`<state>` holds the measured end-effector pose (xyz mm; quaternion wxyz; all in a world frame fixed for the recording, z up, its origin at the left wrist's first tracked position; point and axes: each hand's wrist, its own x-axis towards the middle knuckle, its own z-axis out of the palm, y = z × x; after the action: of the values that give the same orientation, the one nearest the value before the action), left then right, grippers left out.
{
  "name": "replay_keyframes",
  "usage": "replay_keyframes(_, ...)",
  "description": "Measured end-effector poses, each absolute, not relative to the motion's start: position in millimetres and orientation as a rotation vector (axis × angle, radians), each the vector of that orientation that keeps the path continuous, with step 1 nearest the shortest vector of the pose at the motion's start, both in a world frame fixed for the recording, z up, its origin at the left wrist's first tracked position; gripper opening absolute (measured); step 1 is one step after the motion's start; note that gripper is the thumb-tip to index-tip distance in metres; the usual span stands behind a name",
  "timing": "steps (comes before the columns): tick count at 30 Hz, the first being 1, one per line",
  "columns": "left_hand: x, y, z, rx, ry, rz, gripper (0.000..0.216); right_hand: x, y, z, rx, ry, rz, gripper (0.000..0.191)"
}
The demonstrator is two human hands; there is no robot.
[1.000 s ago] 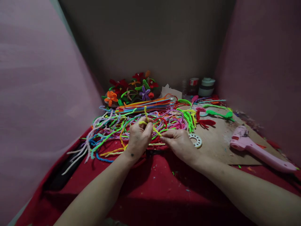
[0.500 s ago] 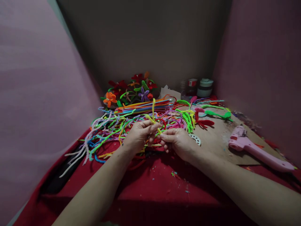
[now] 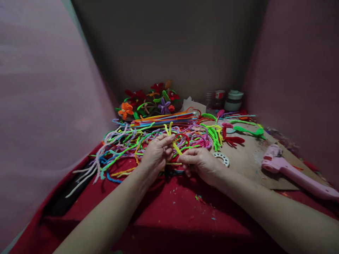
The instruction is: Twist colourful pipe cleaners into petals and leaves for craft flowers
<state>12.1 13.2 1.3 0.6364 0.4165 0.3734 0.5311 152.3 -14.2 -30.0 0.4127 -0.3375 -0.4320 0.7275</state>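
Note:
My left hand (image 3: 156, 154) and my right hand (image 3: 201, 163) meet over a red cloth (image 3: 174, 215), both pinched on one yellow pipe cleaner (image 3: 175, 145). Its two free ends stick up past my left fingers. Just behind my hands lies a tangled heap of coloured pipe cleaners (image 3: 127, 141). A small white ring-shaped piece (image 3: 222, 158) rests right of my right hand.
Finished pipe-cleaner flowers (image 3: 148, 100) stand at the back, with a bundle of straight pipe cleaners (image 3: 164, 119) in front of them. Two jars (image 3: 227, 99) sit at the back right. A pink glue gun (image 3: 293, 173) lies on a cardboard sheet (image 3: 251, 165) at right. Pink walls close in both sides.
My hands have drawn closer together and turned the yellow pipe cleaner. Its upright ends rose, then dropped lower beside my left fingers.

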Motion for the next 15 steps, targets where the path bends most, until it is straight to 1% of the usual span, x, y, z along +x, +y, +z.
replay_keyframes(6,13.4,8.0,5.0,1.029,0.860,1.230,0.028,152.7,-14.5,-30.5,-0.765,-1.075,1.808,0.016)
replay_keyframes(10,14.0,5.5,5.6,1.067,0.911,1.227,0.028,151.0,-15.7,-27.0,-0.891,-1.086,1.785,0.020)
replay_keyframes(12,15.2,6.1,3.5,1.107,0.950,1.283,0.027,148.8,-16.5,-26.4,-0.954,-1.049,1.795,0.022)
replay_keyframes(15,16.5,8.5,-0.9,1.257,1.024,1.421,0.024,146.4,-17.0,-27.5,-0.972,-1.002,1.821,0.020)
